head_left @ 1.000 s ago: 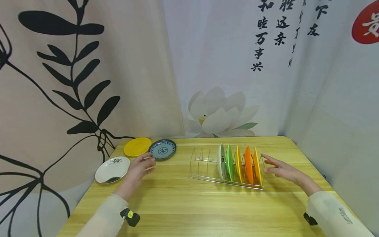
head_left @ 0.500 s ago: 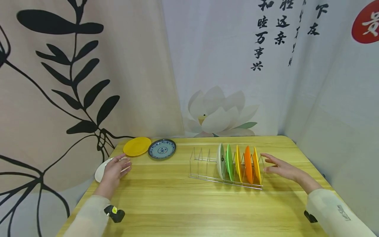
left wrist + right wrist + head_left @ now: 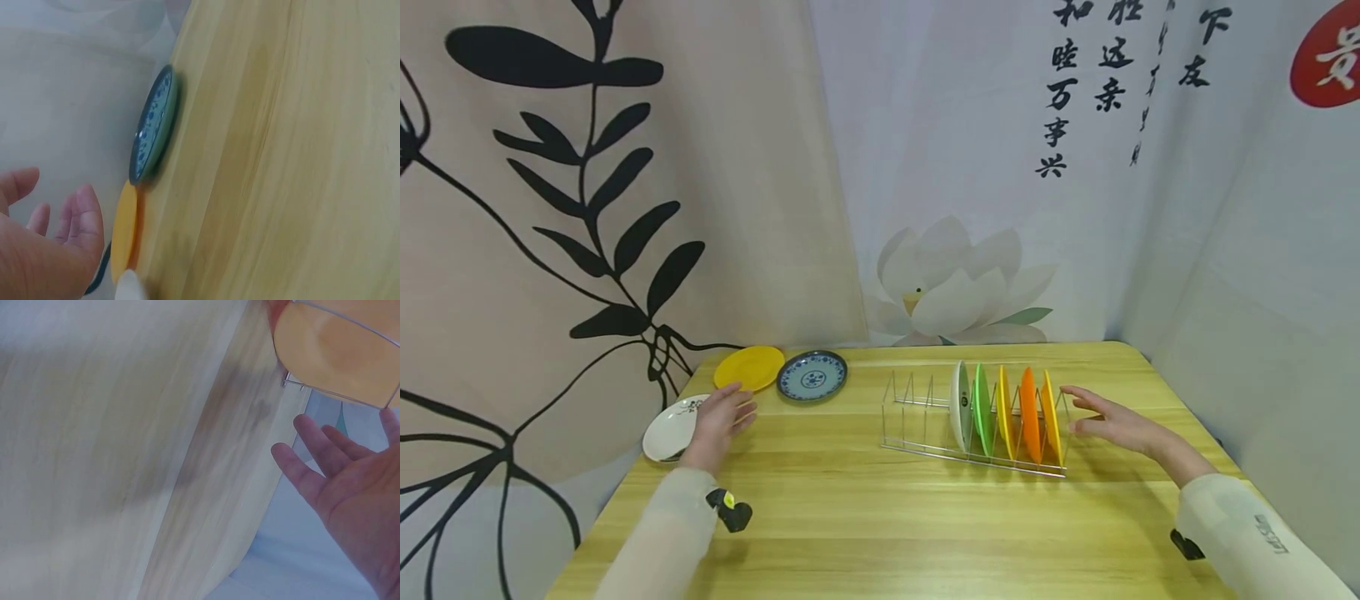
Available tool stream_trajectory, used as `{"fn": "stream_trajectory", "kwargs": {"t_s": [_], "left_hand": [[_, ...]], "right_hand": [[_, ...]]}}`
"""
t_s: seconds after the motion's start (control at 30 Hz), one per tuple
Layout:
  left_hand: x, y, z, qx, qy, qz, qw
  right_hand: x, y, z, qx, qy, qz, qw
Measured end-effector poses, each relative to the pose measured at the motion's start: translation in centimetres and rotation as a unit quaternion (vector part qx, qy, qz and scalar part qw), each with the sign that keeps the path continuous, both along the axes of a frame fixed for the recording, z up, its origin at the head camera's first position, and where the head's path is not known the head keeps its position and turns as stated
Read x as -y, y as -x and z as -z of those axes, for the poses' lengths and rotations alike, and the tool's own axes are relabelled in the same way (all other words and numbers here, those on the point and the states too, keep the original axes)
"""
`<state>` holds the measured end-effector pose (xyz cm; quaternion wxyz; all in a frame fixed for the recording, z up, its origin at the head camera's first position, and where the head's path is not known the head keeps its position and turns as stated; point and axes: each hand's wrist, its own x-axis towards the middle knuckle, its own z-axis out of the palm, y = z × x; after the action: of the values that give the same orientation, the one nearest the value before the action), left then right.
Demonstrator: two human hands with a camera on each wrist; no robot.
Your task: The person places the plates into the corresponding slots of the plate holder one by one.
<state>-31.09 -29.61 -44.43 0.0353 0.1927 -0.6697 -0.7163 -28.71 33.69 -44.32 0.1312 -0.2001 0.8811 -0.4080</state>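
My left hand (image 3: 718, 427) hovers with relaxed fingers and holds nothing. It covers the right side of a white plate (image 3: 668, 431) with a dark plant pattern. Behind it lie a yellow plate (image 3: 749, 367) and a blue patterned plate (image 3: 812, 376), side by side. A wire dish rack (image 3: 917, 451) holds several plates on edge: a white one (image 3: 959, 408), a green one (image 3: 981, 414), a yellow one (image 3: 1004, 417), an orange one (image 3: 1031, 421) and another yellow one (image 3: 1052, 419). My right hand (image 3: 1120, 427) is at the rack's right end, fingers spread; a fingertip appears to touch the wire.
Everything stands on a wooden table (image 3: 880, 533). Printed curtains (image 3: 760, 167) hang behind the table and along its sides. The left slots of the rack hold no plates.
My left hand has moved left from beside the blue plate to over the white plate, then slightly back right. The right hand has stayed at the rack. The plates have not moved.
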Motion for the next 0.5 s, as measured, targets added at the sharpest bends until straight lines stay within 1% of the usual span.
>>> {"fn": "stream_trajectory", "kwargs": {"t_s": [0.2,0.5], "left_hand": [[-1.0,1.0,0.3,0.000,-0.022,-0.014,0.9997],[-1.2,2.1,1.5,0.002,-0.057,-0.040,0.9976]], "right_hand": [[-0.1,0.2,0.2,0.007,0.002,0.002,1.0000],[0.1,0.1,-0.1,0.003,0.011,0.002,0.9999]]}}
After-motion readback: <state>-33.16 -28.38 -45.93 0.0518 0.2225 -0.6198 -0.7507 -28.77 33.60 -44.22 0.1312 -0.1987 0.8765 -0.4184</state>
